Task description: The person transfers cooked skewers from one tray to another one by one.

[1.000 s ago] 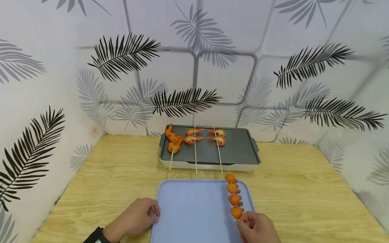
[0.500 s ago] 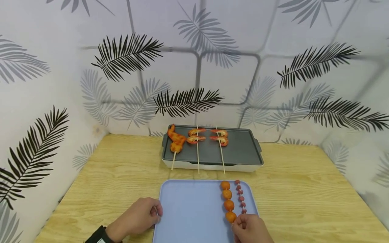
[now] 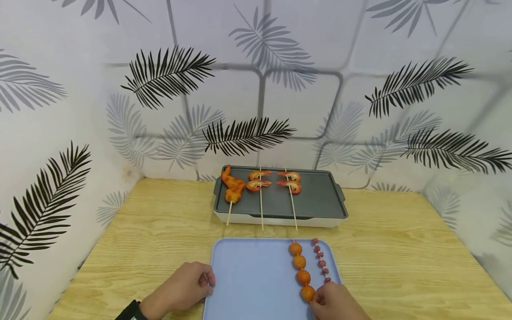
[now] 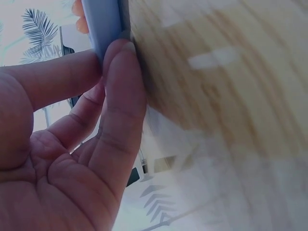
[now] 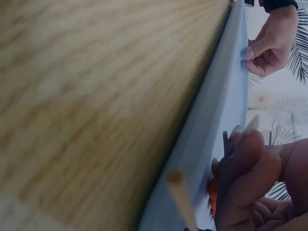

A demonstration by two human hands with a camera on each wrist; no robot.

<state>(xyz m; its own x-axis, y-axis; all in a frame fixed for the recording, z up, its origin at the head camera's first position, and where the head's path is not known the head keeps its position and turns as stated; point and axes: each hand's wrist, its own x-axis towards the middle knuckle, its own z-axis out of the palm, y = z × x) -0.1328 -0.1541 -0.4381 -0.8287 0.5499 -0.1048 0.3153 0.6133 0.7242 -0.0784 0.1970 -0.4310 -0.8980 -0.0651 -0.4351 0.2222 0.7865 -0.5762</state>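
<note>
A skewer of several orange balls (image 3: 299, 262) lies lengthwise over the right part of a pale blue tray (image 3: 256, 275). My right hand (image 3: 338, 303) pinches the near end of its stick. To the right of it, a skewer of small reddish pieces (image 3: 322, 263) lies on the tray, its near end hidden by that hand in the head view. A blurred wooden stick end (image 5: 176, 179) sticks out close to the camera in the right wrist view. My left hand (image 3: 187, 286) holds the tray's left edge between thumb and fingers, seen in the left wrist view (image 4: 108, 33).
Behind the tray stands a dark grey griddle (image 3: 316, 195) on a white base. It bears a chicken wing skewer (image 3: 234, 186) and two shrimp skewers (image 3: 294, 186), sticks overhanging the front. A leaf-patterned wall (image 3: 240, 89) rises behind the wooden table (image 3: 168, 222).
The orange ball skewer has come down and left from over the reddish skewer, uncovering it, then shifted slightly toward me and right. My left hand stays at the tray edge.
</note>
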